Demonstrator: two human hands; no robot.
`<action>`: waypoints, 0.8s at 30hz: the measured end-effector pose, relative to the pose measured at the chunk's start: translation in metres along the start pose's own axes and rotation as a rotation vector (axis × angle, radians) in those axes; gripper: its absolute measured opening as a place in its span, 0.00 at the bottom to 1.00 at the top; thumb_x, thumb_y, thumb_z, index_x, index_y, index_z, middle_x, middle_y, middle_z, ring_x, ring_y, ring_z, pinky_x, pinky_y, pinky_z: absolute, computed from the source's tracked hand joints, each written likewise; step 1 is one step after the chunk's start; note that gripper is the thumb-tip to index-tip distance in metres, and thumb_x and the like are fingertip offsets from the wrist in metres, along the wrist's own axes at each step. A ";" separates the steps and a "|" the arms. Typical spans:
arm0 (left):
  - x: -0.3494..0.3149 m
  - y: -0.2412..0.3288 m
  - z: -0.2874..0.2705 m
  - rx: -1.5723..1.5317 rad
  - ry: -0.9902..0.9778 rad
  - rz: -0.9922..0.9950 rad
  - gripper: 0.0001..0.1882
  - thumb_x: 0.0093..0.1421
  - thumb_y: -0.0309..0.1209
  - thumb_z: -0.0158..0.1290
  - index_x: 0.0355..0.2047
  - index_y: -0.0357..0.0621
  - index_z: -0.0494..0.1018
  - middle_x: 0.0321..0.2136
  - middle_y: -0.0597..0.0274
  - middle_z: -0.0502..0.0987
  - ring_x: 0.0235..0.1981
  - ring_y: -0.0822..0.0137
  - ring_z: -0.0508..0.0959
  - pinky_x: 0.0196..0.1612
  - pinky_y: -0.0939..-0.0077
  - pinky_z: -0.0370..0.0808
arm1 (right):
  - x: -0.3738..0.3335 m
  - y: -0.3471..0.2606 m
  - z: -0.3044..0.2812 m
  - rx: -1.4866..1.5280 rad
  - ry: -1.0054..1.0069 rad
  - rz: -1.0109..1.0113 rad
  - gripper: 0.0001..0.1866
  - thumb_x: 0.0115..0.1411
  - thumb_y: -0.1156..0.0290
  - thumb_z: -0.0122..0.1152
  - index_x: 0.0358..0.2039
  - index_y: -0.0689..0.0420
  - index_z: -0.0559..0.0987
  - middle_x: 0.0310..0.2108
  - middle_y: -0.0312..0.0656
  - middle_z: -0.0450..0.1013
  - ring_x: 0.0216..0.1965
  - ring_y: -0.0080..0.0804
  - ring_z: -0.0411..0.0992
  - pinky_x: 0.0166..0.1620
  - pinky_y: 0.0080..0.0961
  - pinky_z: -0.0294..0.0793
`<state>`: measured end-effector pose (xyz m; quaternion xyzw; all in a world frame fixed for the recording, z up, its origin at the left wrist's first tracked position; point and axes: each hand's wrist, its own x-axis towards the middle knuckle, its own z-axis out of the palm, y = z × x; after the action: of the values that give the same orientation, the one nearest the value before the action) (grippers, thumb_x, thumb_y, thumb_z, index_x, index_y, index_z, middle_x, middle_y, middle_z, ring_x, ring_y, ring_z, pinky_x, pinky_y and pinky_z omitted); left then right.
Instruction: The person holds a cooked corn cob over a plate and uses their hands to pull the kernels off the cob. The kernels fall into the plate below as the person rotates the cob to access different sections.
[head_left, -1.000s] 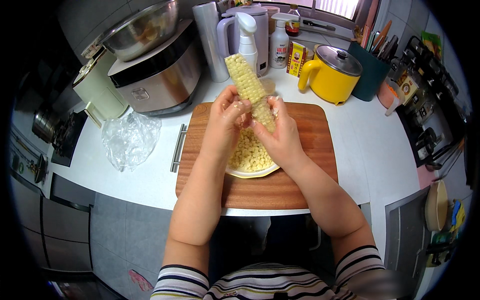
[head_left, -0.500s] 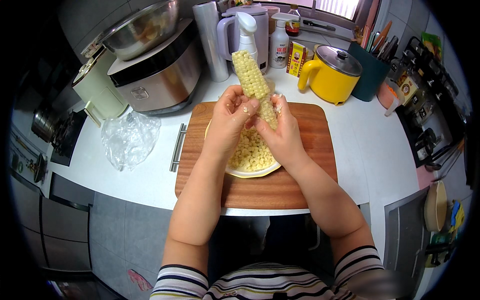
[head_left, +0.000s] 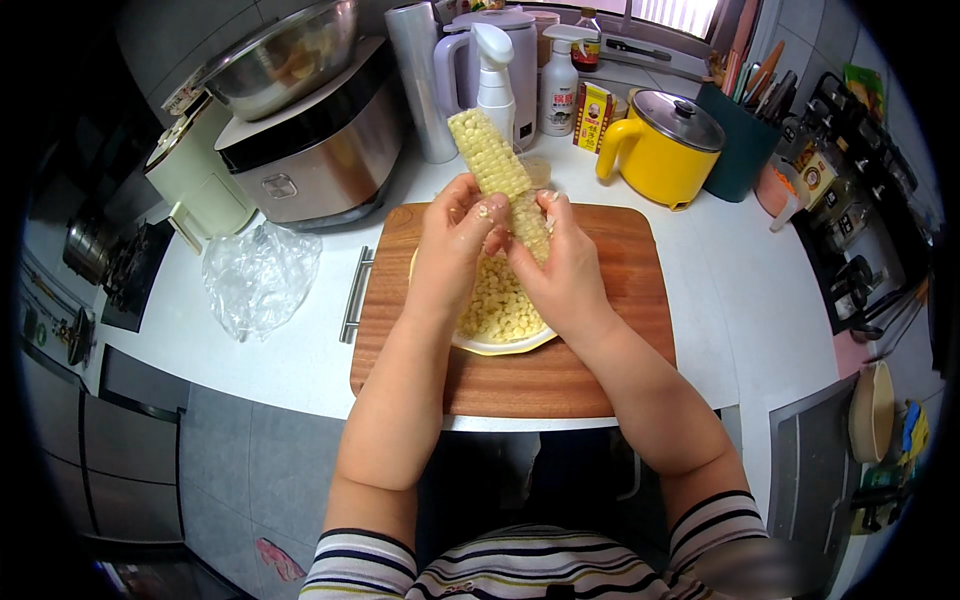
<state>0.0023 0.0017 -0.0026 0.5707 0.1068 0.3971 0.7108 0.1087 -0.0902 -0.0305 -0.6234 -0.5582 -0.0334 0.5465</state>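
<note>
Yellow corn cob (head_left: 487, 150) is standing tilted, its top end pointing up and away from the person. The left hand (head_left: 452, 243) and right hand (head_left: 563, 262) are both squeezing its bottom end, with most of it sticking out above them, over the plate (head_left: 500, 345) of loose kernels on the wooden board (head_left: 620, 330).

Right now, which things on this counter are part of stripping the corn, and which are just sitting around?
In use: corn cob, left hand, right hand, plate of kernels, wooden board.

Idle: yellow pot, spray bottle, plastic bag, rice cooker.
</note>
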 end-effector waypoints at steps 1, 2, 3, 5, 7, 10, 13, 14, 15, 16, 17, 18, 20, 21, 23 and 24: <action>0.000 0.000 -0.001 0.010 0.013 0.007 0.15 0.59 0.29 0.50 0.45 0.34 0.70 0.28 0.68 0.71 0.23 0.81 0.66 0.26 0.86 0.63 | 0.000 -0.001 0.000 -0.027 -0.005 -0.006 0.25 0.56 0.70 0.60 0.50 0.65 0.64 0.43 0.61 0.71 0.44 0.60 0.72 0.44 0.46 0.72; 0.000 -0.001 -0.002 0.020 0.027 0.015 0.15 0.59 0.28 0.50 0.45 0.34 0.70 0.27 0.68 0.71 0.23 0.81 0.65 0.26 0.86 0.63 | 0.000 -0.002 0.000 -0.054 -0.009 -0.012 0.24 0.56 0.70 0.60 0.50 0.64 0.64 0.43 0.60 0.71 0.44 0.60 0.72 0.44 0.47 0.72; -0.001 -0.001 -0.002 0.031 0.041 0.022 0.15 0.59 0.28 0.49 0.45 0.33 0.70 0.27 0.69 0.71 0.23 0.81 0.65 0.25 0.86 0.63 | -0.001 -0.002 0.000 -0.081 -0.014 -0.018 0.24 0.56 0.70 0.60 0.50 0.64 0.64 0.44 0.60 0.71 0.44 0.60 0.72 0.44 0.47 0.72; -0.001 0.001 0.000 0.040 0.059 0.014 0.15 0.58 0.27 0.49 0.45 0.33 0.70 0.27 0.69 0.71 0.23 0.82 0.65 0.25 0.86 0.62 | -0.002 -0.003 0.001 -0.091 -0.034 -0.002 0.24 0.56 0.70 0.59 0.50 0.64 0.63 0.44 0.59 0.71 0.43 0.60 0.72 0.44 0.47 0.72; -0.002 0.002 0.001 0.070 0.079 0.007 0.15 0.58 0.26 0.48 0.45 0.33 0.70 0.27 0.69 0.71 0.23 0.82 0.65 0.25 0.86 0.62 | -0.002 -0.003 0.001 -0.094 -0.052 0.002 0.24 0.56 0.70 0.59 0.50 0.64 0.63 0.43 0.60 0.71 0.43 0.60 0.72 0.44 0.47 0.72; -0.001 0.001 0.004 0.115 0.129 0.017 0.15 0.57 0.25 0.47 0.45 0.34 0.70 0.27 0.69 0.71 0.24 0.82 0.66 0.25 0.86 0.63 | -0.003 -0.004 0.001 -0.059 -0.057 -0.012 0.24 0.56 0.70 0.59 0.51 0.64 0.63 0.42 0.62 0.71 0.42 0.61 0.72 0.43 0.48 0.72; -0.001 -0.002 0.006 0.064 0.147 0.050 0.15 0.57 0.25 0.46 0.46 0.35 0.70 0.29 0.69 0.72 0.25 0.82 0.67 0.26 0.87 0.64 | -0.004 -0.008 0.002 0.003 -0.039 -0.019 0.24 0.57 0.71 0.59 0.51 0.64 0.62 0.40 0.63 0.71 0.41 0.62 0.72 0.42 0.48 0.71; -0.002 -0.003 -0.001 0.021 0.104 0.049 0.16 0.58 0.25 0.46 0.46 0.35 0.70 0.31 0.68 0.73 0.25 0.81 0.68 0.27 0.88 0.65 | -0.002 -0.007 0.001 0.003 -0.041 -0.010 0.24 0.57 0.71 0.59 0.51 0.65 0.62 0.40 0.64 0.72 0.41 0.63 0.71 0.42 0.48 0.71; -0.002 -0.003 -0.005 -0.023 0.061 0.048 0.16 0.58 0.25 0.46 0.47 0.36 0.70 0.33 0.68 0.74 0.26 0.81 0.69 0.27 0.89 0.66 | -0.001 -0.007 -0.001 0.004 -0.043 -0.001 0.24 0.57 0.71 0.59 0.51 0.65 0.62 0.39 0.64 0.72 0.41 0.63 0.71 0.42 0.48 0.71; -0.002 -0.003 -0.003 -0.032 0.050 0.032 0.16 0.58 0.25 0.47 0.47 0.36 0.70 0.33 0.67 0.75 0.26 0.81 0.69 0.27 0.88 0.66 | 0.000 -0.003 0.000 0.007 -0.030 -0.007 0.24 0.57 0.71 0.59 0.50 0.65 0.62 0.38 0.64 0.72 0.41 0.63 0.72 0.42 0.48 0.71; -0.001 -0.001 -0.001 -0.042 0.040 0.017 0.16 0.58 0.25 0.47 0.47 0.36 0.70 0.33 0.67 0.75 0.27 0.81 0.69 0.27 0.88 0.65 | 0.000 0.002 0.001 0.010 -0.016 -0.014 0.24 0.57 0.71 0.59 0.50 0.65 0.62 0.38 0.64 0.72 0.41 0.63 0.72 0.42 0.48 0.71; -0.001 0.000 0.001 -0.051 0.029 0.001 0.16 0.57 0.25 0.48 0.47 0.36 0.70 0.34 0.67 0.75 0.27 0.81 0.69 0.27 0.88 0.65 | 0.000 0.005 0.001 0.013 -0.003 -0.021 0.24 0.57 0.71 0.59 0.50 0.66 0.62 0.38 0.64 0.72 0.41 0.63 0.72 0.42 0.47 0.71; -0.001 0.000 0.004 0.002 0.028 0.033 0.16 0.58 0.24 0.49 0.48 0.35 0.69 0.33 0.66 0.75 0.26 0.81 0.68 0.27 0.86 0.64 | 0.000 0.000 0.001 0.064 -0.007 0.034 0.24 0.56 0.71 0.59 0.50 0.66 0.63 0.37 0.64 0.72 0.41 0.62 0.72 0.43 0.46 0.71; -0.002 -0.001 0.005 0.029 0.027 0.049 0.16 0.59 0.24 0.49 0.48 0.35 0.69 0.33 0.65 0.75 0.26 0.81 0.68 0.27 0.86 0.64 | 0.000 -0.001 0.001 0.090 -0.008 0.061 0.24 0.56 0.71 0.59 0.50 0.66 0.63 0.37 0.63 0.72 0.41 0.62 0.72 0.43 0.46 0.71; 0.000 -0.002 -0.001 0.025 0.014 0.077 0.16 0.59 0.25 0.50 0.48 0.35 0.69 0.33 0.65 0.75 0.26 0.81 0.68 0.27 0.85 0.63 | 0.001 0.000 -0.001 0.164 -0.017 0.032 0.23 0.56 0.71 0.59 0.48 0.66 0.64 0.37 0.62 0.73 0.41 0.61 0.73 0.43 0.44 0.71; 0.000 -0.002 -0.003 0.024 0.007 0.091 0.16 0.60 0.25 0.50 0.48 0.35 0.69 0.32 0.65 0.75 0.26 0.81 0.68 0.27 0.85 0.63 | 0.002 0.001 -0.002 0.201 -0.021 0.017 0.22 0.56 0.71 0.59 0.48 0.66 0.64 0.37 0.62 0.73 0.41 0.60 0.73 0.43 0.44 0.71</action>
<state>0.0019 0.0035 -0.0056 0.5819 0.0880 0.4298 0.6847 0.1109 -0.0900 -0.0292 -0.5706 -0.5590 0.0339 0.6007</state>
